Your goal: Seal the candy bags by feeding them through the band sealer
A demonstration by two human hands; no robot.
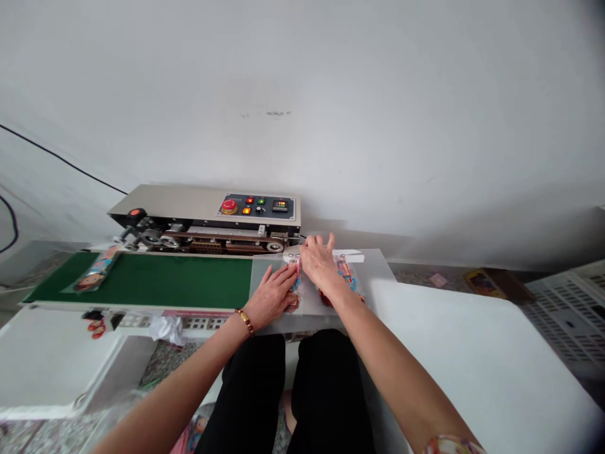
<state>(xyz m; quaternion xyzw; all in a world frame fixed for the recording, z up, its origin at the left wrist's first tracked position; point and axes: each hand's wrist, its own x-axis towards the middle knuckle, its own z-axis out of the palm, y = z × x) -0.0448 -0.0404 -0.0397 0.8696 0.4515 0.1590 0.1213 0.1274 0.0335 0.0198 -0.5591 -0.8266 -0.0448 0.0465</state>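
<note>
My left hand (275,291) lies with fingers stretched out over a clear plastic packet (293,301) with a colourful printed insert. Just right of it, my right hand (320,260) bends its fingers at the packet's top edge, near a white strip (352,257); its fingertips are partly hidden. Another printed packet (347,271) lies under and beside my right wrist. Both packets rest on a translucent sheet (378,277) at the right end of a band sealing machine (189,205). Its drive belt and roller (275,246) are just left of my hands.
One packet (98,270) lies on the green conveyor belt (189,280) at left. The control panel (259,207) has lit buttons and a red knob. A white table (454,340) stands at right, with a white crate (567,309) and an open carton (496,287) beyond.
</note>
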